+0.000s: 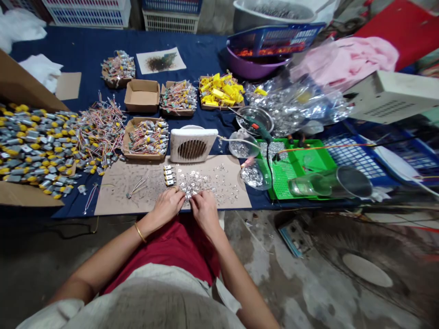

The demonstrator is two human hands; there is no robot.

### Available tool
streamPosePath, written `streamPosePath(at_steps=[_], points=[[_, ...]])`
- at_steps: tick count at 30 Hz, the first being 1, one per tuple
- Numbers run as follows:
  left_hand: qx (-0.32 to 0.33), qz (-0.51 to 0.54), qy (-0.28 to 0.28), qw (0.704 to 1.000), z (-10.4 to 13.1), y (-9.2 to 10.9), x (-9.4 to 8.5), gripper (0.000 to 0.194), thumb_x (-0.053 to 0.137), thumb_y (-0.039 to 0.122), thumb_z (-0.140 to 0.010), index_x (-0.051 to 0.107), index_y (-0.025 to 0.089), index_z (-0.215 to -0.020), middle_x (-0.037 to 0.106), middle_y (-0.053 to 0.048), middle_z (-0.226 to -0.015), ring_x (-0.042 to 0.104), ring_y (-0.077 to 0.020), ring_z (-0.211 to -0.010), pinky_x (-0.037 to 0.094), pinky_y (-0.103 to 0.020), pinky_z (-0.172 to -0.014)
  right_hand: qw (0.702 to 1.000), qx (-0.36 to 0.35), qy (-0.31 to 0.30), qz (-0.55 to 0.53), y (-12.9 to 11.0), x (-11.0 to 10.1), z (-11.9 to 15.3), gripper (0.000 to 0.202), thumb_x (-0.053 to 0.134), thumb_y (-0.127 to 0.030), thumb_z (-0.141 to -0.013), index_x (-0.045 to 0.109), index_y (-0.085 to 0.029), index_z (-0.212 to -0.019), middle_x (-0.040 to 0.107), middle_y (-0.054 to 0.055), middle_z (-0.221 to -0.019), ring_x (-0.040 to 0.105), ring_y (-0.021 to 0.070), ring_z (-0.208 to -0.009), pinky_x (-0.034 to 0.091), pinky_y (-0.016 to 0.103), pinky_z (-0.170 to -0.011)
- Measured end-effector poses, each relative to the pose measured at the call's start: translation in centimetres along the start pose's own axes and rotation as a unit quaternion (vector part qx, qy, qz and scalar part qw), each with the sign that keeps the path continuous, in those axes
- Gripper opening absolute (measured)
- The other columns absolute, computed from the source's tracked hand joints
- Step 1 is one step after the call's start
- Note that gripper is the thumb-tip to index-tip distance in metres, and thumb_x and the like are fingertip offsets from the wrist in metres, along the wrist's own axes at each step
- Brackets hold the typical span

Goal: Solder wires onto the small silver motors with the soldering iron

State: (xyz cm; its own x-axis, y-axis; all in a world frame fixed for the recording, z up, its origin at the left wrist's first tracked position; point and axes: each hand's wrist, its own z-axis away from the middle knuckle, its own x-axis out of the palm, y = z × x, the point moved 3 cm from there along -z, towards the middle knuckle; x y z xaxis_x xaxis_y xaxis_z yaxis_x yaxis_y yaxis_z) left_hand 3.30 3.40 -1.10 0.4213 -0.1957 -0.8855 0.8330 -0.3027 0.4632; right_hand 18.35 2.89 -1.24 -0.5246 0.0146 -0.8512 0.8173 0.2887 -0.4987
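1. Pale shirt (pixel 137 301), nearest the head camera; dark red trousers (pixel 171 256) beyond it.
2. Left hand (pixel 168 201), gold bangle (pixel 140 232) on its wrist: fingers curled, fingertips down among loose metal pieces.
3. Right hand (pixel 205 205): fingers likewise bent, tips close to the left hand's. Whether either hand pinches a piece cannot be told at this size.
4. Small shiny metal pieces (pixel 194 178), many: loose heap on a cardboard sheet (pixel 103 205), just beyond the fingertips, thinning out to the right.
5. Motor-like parts (pixel 168 176), four: lined up in a short row beside the heap, near the left hand. Judged the ordered portion; the heap, unarranged, appears to be what is left. Work seems partway along.
6. Wired component (pixel 139 186), lying apart on the sheet's left half.
7. White louvred fan unit (pixel 194 148), upright at the sheet's far edge.
8. Clear plastic dish (pixel 267 183), right of the sheet, holding further metal pieces; evidently ample stock.
9. Yellow-capped motors (pixel 37 151), large carton load, far left; wired motors (pixel 103 132) heaped beside them.
10. Soldering iron (pixel 262 131), resting across a steel bowl (pixel 271 122).
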Motion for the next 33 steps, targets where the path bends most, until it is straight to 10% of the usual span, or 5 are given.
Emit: streamPosePath(at_steps=[22,33], points=[[-0.029,0.011,0.015,0.999,-2.2,-0.1,-0.5,0.020,0.050,0.028,-0.094,0.067,0.018,-0.099,0.064,-0.009,-0.097,0.061,-0.0204,-0.089,0.047,-0.030,-0.081,1.000,-0.010,0.008,-0.016,2.3,-0.9,-4.0,0.017,0.053,-0.022,-0.090,0.067,-0.021,-0.083,0.056,0.007,-0.082,0.050,0.0234,-0.084,0.042,0.036,-0.079],[-0.082,-0.014,0.031,0.996,-1.1,-1.6,-1.8,0.022,0.048,0.030,-0.095,0.066,0.019,-0.098,0.065,-0.009,-0.094,0.061,-0.0204,-0.087,0.046,-0.029,-0.078,0.977,-0.179,-0.114,-0.002,2.1,-0.2,-8.9,0.021,0.055,-0.019,-0.090,0.070,-0.022,-0.075,0.057,0.005,-0.083,0.047,0.0192,-0.082,0.037,0.030,-0.072]])
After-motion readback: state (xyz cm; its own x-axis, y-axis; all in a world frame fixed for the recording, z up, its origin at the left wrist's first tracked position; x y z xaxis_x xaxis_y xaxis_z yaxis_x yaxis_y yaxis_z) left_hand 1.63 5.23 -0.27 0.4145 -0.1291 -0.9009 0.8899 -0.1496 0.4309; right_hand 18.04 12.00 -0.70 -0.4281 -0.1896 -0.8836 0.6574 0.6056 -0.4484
